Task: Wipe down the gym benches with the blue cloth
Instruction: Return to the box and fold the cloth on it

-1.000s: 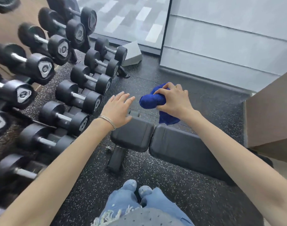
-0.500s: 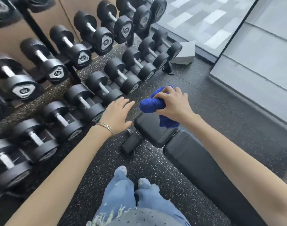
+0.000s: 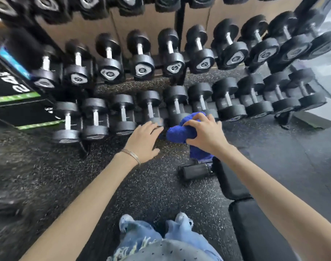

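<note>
Bunched blue cloth [image 3: 180, 131] above black bench [image 3: 255, 227]

Blue cloth [image 3: 179, 133]; seemingly black bench [image 3: 255, 223].

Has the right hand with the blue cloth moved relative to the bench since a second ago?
Yes. The right hand and blue cloth, earlier over the bench seat pad, now sit past its end, nearer the dumbbell rack.

The bench [image 3: 255, 223] is set at the right, on the floor [image 3: 48, 176]. Two rows of dumbbells [image 3: 149, 110] are racked ahead, with a box [image 3: 14, 98] placed at their left.
</note>
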Demonstrator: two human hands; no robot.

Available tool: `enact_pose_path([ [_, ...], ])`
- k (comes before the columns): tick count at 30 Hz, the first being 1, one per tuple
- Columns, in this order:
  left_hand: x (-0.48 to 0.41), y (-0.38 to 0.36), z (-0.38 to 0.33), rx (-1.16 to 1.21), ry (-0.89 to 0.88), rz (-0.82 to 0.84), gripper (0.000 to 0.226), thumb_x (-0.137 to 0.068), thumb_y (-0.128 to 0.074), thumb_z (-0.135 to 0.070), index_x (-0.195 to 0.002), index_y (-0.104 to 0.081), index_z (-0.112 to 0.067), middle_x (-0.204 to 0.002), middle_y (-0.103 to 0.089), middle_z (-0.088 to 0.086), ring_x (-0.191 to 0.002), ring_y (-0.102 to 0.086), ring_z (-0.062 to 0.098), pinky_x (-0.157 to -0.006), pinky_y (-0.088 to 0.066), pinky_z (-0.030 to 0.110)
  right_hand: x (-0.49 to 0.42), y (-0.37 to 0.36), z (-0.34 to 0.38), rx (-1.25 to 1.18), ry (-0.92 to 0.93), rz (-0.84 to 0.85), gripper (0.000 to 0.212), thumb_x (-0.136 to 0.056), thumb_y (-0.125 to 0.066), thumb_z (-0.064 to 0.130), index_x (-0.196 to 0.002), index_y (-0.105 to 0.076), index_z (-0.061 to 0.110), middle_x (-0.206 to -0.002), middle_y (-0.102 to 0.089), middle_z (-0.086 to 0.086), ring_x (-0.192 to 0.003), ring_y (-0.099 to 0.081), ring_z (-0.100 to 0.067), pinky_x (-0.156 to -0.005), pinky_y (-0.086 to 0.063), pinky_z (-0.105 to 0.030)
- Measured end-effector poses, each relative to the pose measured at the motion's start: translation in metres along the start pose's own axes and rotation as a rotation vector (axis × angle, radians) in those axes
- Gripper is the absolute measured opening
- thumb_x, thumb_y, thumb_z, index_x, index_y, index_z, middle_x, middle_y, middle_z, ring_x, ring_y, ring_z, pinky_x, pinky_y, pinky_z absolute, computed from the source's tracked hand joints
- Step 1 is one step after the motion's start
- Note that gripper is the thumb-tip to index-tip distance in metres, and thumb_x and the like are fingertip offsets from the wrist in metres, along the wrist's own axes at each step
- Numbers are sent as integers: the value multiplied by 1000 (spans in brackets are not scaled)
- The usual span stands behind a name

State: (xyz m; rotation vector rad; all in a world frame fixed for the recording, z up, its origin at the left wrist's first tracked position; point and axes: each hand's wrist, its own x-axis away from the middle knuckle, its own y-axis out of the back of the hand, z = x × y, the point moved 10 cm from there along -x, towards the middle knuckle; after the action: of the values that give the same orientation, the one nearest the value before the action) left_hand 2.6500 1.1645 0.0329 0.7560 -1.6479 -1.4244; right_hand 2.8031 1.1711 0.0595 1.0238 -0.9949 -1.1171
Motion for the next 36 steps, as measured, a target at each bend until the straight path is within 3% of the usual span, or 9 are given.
enact_pose_path([
  [9,121,-32,168,93,291,6,75,-89,-54,-41,-149,-17,-19,-156,-21,3,-146,-11,22,-120,-13,39,-46,-46,199,50,278,89,47,-76,-67,40,-122,-56,39,-123,-47,0,-109,-39,-28,-79,-30,-36],
  [20,269,-65,327,170,545,7,72,-91,-52,-39,-150,-14,-20,-157,-18,2,-146,-6,20,-120,-11,39,-62,-105,414,68,502,163,46,-76,-65,40,-122,-55,40,-123,-46,2,-110,-39,-27,-84,-34,-38],
  [27,343,-91,386,217,699,1,73,-91,-52,-39,-150,-15,-19,-156,-19,4,-146,-8,22,-119,-12,39,-62,-141,510,97,661,219,47,-75,-66,40,-121,-55,40,-123,-46,3,-109,-39,-26,-86,-33,-40],
  [36,376,-118,446,263,811,21,74,-90,-52,-41,-150,-14,-18,-156,-19,6,-146,-10,23,-119,-12,39,-96,-182,593,172,804,287,48,-75,-65,43,-122,-54,41,-123,-46,3,-108,-39,-27,-88,-34,-41],
])
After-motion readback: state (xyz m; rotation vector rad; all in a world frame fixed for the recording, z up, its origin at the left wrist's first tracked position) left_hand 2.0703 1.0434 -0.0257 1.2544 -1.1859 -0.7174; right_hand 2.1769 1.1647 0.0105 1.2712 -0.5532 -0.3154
